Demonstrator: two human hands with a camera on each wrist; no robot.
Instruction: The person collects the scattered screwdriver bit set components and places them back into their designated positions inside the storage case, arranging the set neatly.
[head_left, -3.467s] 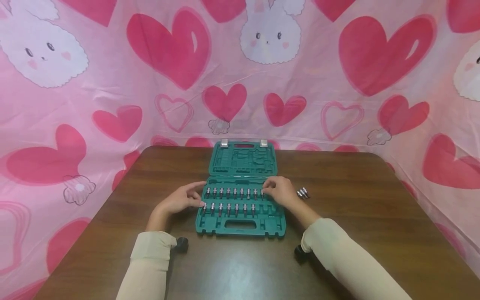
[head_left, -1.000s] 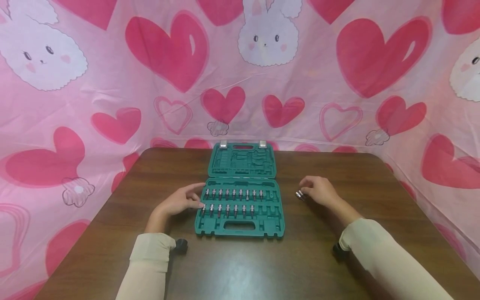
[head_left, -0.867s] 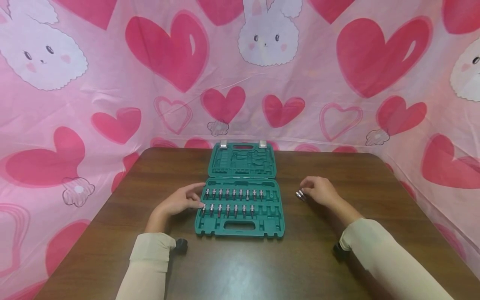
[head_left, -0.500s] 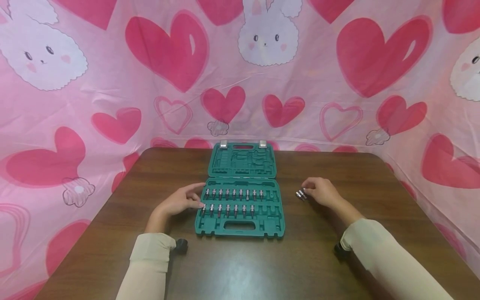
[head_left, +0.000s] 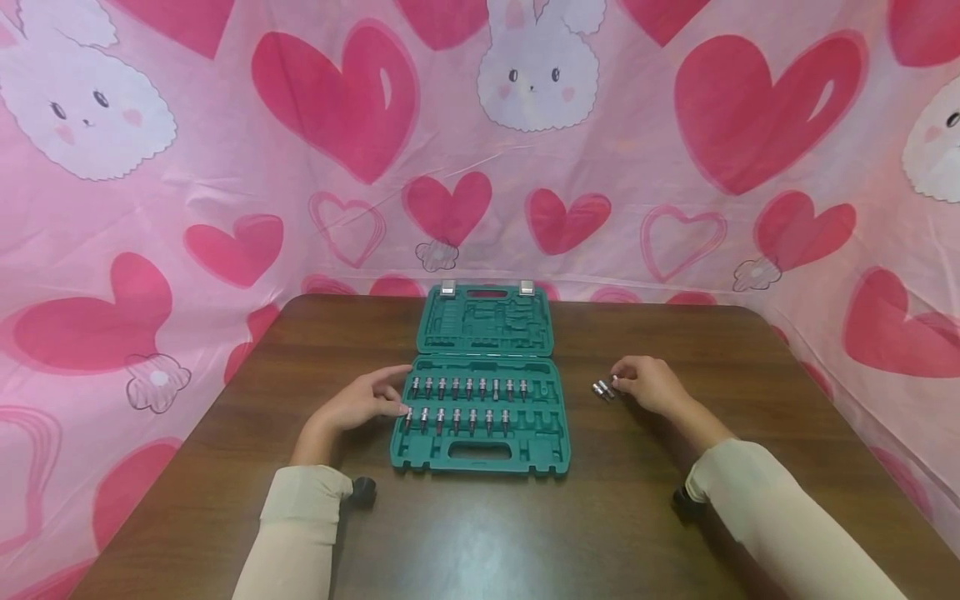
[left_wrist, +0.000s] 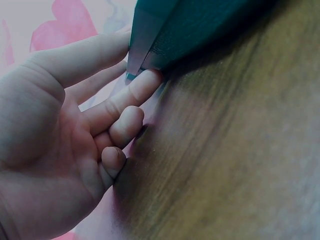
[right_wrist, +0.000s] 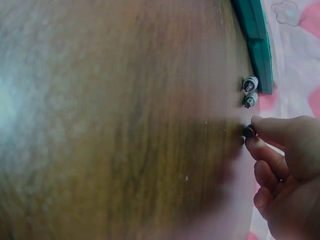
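Observation:
A green plastic tool case (head_left: 480,402) lies unfolded on the table, its lower half holding two rows of silver bit sockets (head_left: 456,419). At the case's left side, my left hand (head_left: 356,404) touches the edge with thumb and extended fingers; the left wrist view shows these fingers against the green wall (left_wrist: 150,35). To the right of the case, my right hand (head_left: 651,387) pinches one bit socket (right_wrist: 249,131) between thumb and index finger, low over the wood. Two more bit sockets (right_wrist: 250,91) lie side by side just beyond those fingertips.
The brown wooden table (head_left: 480,533) carries the case near its far edge. Vacant slots (head_left: 536,421) show at the right end of both rows. The case lid (head_left: 486,321) leans back toward a pink curtain (head_left: 630,150) printed with hearts and rabbits.
My right hand has left the upper row, where a bit socket now sits, and moved right to the loose ones. Lately it has drawn one slightly away from the other two. Left hand stays put.

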